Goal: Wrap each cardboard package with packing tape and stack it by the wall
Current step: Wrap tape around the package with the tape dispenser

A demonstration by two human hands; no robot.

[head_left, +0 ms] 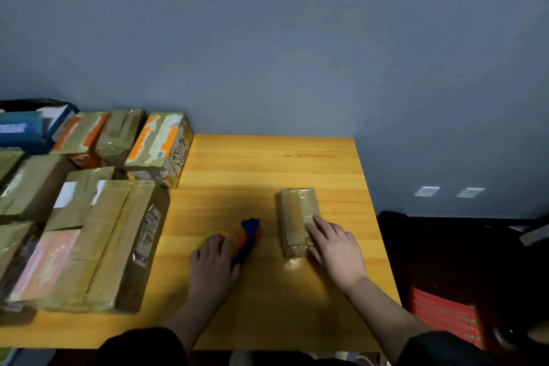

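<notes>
A small, narrow cardboard package wrapped in shiny tape lies lengthwise on the wooden table. My right hand rests on its near right part, fingers fairly straight across the top. Left of it lies a blue and orange tape dispenser with a yellow-green roll partly hidden under my fingers. My left hand lies over the dispenser's handle, fingers curled on it.
Several taped cardboard boxes fill the table's left side, the largest at the front and an orange-marked one by the blue-grey wall. A blue box sits far left. A red mat lies on the dark floor at right.
</notes>
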